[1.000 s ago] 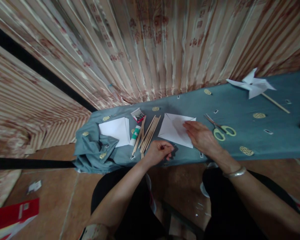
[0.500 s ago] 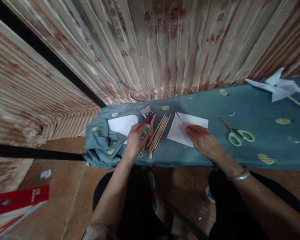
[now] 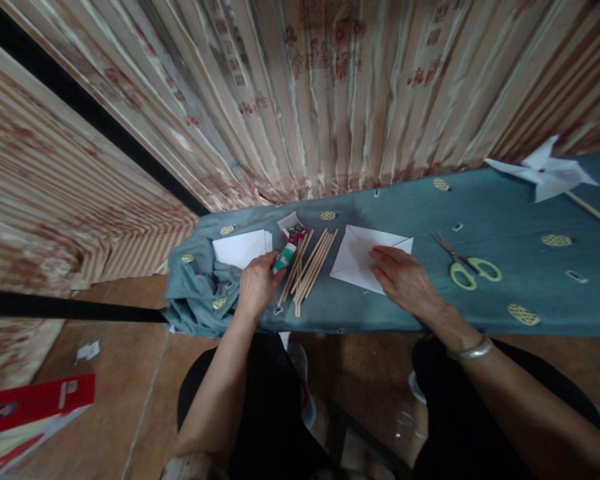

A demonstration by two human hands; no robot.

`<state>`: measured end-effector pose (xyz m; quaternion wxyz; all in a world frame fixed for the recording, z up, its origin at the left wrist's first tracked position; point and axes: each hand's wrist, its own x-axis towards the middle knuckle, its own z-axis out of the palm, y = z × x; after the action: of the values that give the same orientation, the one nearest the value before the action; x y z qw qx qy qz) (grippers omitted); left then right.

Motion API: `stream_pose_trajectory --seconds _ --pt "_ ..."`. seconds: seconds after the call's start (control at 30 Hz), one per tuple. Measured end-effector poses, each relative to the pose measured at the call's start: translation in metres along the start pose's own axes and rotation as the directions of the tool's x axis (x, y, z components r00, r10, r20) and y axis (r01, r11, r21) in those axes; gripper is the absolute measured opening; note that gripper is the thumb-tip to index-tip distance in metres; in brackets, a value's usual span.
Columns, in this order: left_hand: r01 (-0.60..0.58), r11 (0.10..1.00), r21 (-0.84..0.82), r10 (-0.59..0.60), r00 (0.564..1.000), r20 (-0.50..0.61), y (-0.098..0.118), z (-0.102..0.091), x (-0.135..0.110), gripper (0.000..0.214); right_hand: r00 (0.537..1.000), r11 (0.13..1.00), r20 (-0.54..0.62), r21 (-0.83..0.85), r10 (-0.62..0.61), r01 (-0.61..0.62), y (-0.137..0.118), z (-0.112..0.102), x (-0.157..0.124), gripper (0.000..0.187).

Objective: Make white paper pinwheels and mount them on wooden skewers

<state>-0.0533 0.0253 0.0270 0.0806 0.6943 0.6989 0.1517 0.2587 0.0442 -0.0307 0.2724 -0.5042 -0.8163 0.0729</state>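
Left hand now around green-labelled glue stick, lettering illegible

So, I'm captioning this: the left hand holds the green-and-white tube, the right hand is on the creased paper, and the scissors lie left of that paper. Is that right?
Not quite: the head view shows the scissors to the right of the creased paper, not left. The rest stands.

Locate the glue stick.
In the head view, the glue stick is in the left hand, slightly left of centre, beside the wooden sticks, below the small open box.
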Motion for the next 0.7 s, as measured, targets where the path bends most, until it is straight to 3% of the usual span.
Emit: stream_pose_trajectory --seconds 0.1,0.17,0.23,0.3,0.37,0.43,0.57,0.7 --pt "0.021 0.973 -0.228 -0.043 0.995 -0.092 0.010 -0.003 0.003 0.040 0.994 0.983 -0.043 0.154 0.104 -0.097 -0.006 -0.005 0.001 0.036" --pt "0.011 0.882 -0.471 -0.045 0.997 -0.062 0.026 0.003 0.001 0.039 0.972 0.911 0.004 0.348 0.234 -0.221 -0.014 -0.009 0.003 0.035" --pt "0.030 0.734 -0.679 0.022 0.997 0.068 0.048 0.014 -0.003 0.038 0.932 0.723 0.143 0.596 0.332 -0.349 -0.023 -0.012 0.004 0.037" --pt "0.075 0.618 -0.783 0.148 0.966 0.210 0.070 0.027 -0.008 0.040 0.887 0.442 0.308 0.780 0.345 -0.443 -0.031 -0.014 0.005 0.045" --pt "0.092 0.567 -0.818 0.241 0.932 0.271 0.089 0.037 -0.012 0.036 0.837 0.208 0.435 0.832 0.333 -0.515 -0.036 -0.016 0.005 0.051" --pt "0.105 0.541 -0.835 0.258 0.924 0.283 0.102 0.042 -0.014 0.033 0.789 0.069 0.513 0.822 0.337 -0.565 -0.037 -0.018 0.005 0.050" --pt "0.159 0.467 -0.870 0.210 0.936 0.284 0.112 0.046 -0.010 0.037 0.750 -0.073 0.534 0.830 0.391 -0.553 -0.031 -0.024 0.004 0.040" --pt "0.200 0.415 -0.888 0.196 0.933 0.302 0.116 0.054 -0.006 0.045 0.747 -0.106 0.500 0.854 0.437 -0.509 -0.024 -0.029 0.003 0.035"
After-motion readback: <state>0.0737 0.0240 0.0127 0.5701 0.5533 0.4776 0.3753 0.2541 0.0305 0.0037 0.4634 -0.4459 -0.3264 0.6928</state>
